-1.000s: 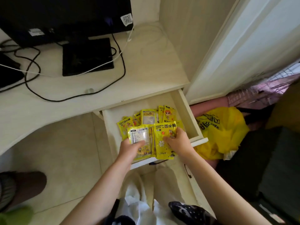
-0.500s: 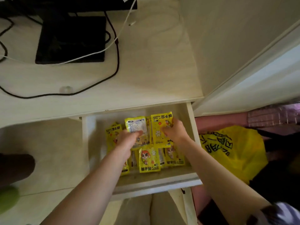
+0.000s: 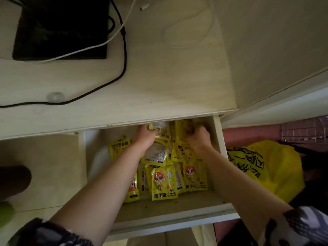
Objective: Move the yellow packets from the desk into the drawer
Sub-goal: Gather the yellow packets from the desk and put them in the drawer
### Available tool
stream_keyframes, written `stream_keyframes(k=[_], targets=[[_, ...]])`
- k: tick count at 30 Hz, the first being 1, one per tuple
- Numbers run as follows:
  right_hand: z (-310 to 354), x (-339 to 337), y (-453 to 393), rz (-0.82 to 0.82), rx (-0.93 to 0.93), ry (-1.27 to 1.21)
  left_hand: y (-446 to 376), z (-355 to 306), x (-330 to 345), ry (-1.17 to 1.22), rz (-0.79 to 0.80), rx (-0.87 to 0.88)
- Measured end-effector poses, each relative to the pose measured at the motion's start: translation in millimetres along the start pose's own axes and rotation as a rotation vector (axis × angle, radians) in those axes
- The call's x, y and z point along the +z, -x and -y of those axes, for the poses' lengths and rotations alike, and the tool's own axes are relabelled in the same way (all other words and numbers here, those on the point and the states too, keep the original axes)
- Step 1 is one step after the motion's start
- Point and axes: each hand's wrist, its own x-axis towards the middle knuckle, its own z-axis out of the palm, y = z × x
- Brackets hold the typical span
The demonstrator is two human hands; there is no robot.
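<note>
Desk [image 3: 159, 77] top shows no packets; they sit piled in the open drawer [image 3: 217, 139]. Left hand [image 3: 144, 137] and right hand [image 3: 198, 139] each clamp packets [image 3: 164, 181] at the back, under the desk edge. Risk: the heap rides high there and could snag when the drawer closes.

Both forearms extended forward; left grip [image 3: 144, 137] and right grip [image 3: 198, 138] curled, knuckles up
</note>
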Motion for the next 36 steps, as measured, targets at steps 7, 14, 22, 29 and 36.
stream_keyframes(k=[7,14,22,29,36], targets=[[-9.9,-8.5,32.4,0.022,0.01,0.098,22.7,16.6,-21.2,-0.236,-0.101,0.085],[-11.4,-15.0,81.4,0.052,-0.09,0.225,80.8,37.2,-45.2,-0.235,-0.208,0.094],[2.0,-11.0,146.0,0.109,-0.372,0.432,155.0,66.6,-62.5,-0.307,-0.363,0.169],[23.0,23.2,199.3,0.179,-0.613,0.606,218.7,123.5,-82.4,-0.355,-0.485,0.127],[51.4,85.7,251.4,0.302,-0.798,0.806,275.8,188.3,-108.6,-0.253,-0.628,0.001]])
